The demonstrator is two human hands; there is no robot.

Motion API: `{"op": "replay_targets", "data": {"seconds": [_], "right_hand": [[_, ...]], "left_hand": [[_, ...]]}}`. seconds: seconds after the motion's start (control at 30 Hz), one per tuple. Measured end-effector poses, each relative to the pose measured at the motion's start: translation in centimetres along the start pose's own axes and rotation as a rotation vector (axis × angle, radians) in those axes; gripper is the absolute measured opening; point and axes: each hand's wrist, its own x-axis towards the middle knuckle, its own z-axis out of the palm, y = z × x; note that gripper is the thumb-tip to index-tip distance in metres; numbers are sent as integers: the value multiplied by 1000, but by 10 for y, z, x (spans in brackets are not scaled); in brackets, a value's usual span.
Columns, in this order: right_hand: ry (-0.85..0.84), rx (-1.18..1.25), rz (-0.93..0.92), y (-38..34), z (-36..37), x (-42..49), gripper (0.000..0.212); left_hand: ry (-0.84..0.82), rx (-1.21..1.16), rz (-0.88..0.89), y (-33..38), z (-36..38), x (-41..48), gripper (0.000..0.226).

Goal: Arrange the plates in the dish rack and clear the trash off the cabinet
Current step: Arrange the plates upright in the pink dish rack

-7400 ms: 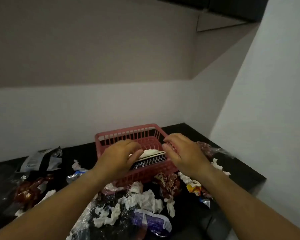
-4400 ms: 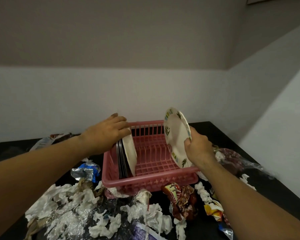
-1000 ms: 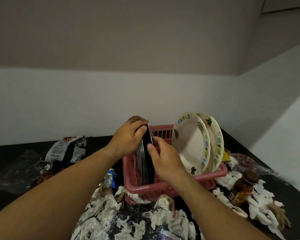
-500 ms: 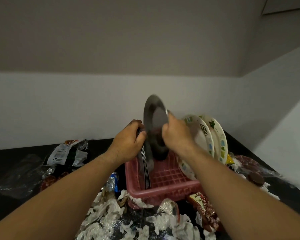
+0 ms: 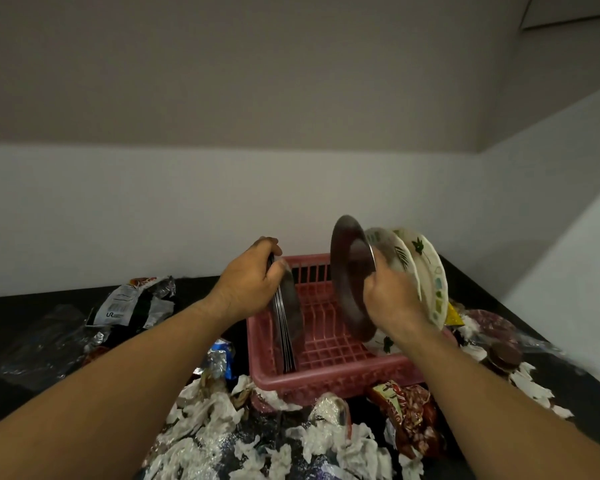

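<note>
the only print that can be read stands on the crumpled silver-and-black wrapper point(image 5: 125, 306), which lies on the black countertop point(image 5: 32, 306) left of the pink dish rack point(image 5: 326, 379): the letters "ur" in dark type, low on its pale panel. beside them run a few lines of fine print, too small to make out. the red snack wrapper point(image 5: 411, 415) in front of the rack bears a pale printed patch near its top, but its markings are illegible. the blue foil wrapper point(image 5: 220, 355) shows no legible letters.
</note>
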Motion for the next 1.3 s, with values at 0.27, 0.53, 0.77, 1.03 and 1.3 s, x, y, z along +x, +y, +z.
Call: {"op": "replay_targets", "data": {"seconds": [0.27,0.53,0.77,1.03,1.3], "right_hand": [[-12,8,38,24,18,-21,54],[8,164,97,31,25,-26,43],[48,152,60,8,5,-26,62],[-163,351,-283,-59,17,-44,46],[-464,369,-260,-45,38,-56,77]], "left_hand": [[-1,4,-28,4,-1,-1,31],[-23,-75,-81,8,-4,-3,31],[-67,-294,-125,3,-16,3,16],[-69,-385,-141,8,-18,6,18],[-103,-348,-121,5,-21,6,21]]}}
